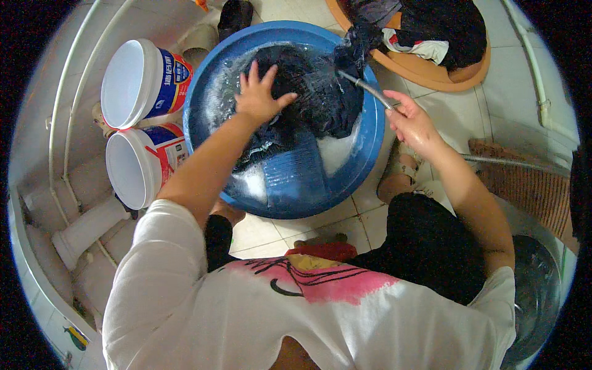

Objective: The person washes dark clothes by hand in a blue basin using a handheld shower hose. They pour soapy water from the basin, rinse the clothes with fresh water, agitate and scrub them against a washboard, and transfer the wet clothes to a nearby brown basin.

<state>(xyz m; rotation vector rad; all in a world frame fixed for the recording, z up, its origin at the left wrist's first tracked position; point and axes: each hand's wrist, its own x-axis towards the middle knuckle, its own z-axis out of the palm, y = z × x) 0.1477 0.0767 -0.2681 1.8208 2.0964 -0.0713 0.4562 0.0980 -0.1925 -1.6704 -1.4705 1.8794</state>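
A round blue plastic basin (374, 152) stands on the tiled floor in front of me, with dark wet cloth (319, 88) and suds inside. A ridged blue washboard (293, 169) slopes at its near side. My left hand (263, 95) is spread with fingers apart over the dark cloth; whether it presses on it I cannot tell. My right hand (409, 118) grips a flexible metal hose (377, 95) at the basin's right rim. The hose end points at the basin, beside a bunched dark cloth (354, 51) that lies across the rim.
Two white plastic buckets (150, 85) lie tilted at the left, near pipes. An orange basin (416, 76) with dark and white clothes stands at the upper right. A dark shoe (235, 18) is beyond the blue basin. A brown ribbed mat (522, 199) is at the right.
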